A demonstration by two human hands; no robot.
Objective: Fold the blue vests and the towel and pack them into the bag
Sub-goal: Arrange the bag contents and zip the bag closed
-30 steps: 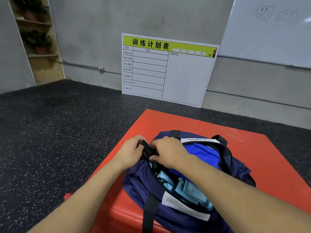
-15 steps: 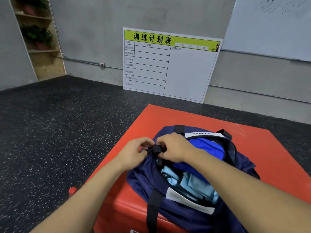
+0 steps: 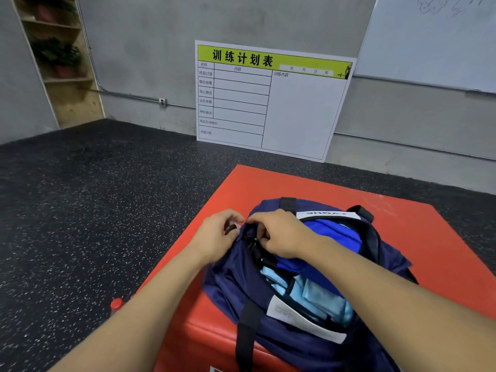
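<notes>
Your left hand [image 3: 218, 237] and right hand [image 3: 279, 233] pinch the bag [image 3: 241, 285] at its far-left end. Its opening runs toward you, rightward, vests [image 3: 330, 237] and towel [image 3: 308, 291] inside.

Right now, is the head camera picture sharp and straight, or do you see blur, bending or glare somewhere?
Head view: wide-angle bending, the shelf at the left edge leans; the training board text reads clearly up close, its small date line is soft; the left hand and right hand at the end of the bag look slightly soft; light is even, shadows faint; mild sheen on the whiteboard.
</notes>
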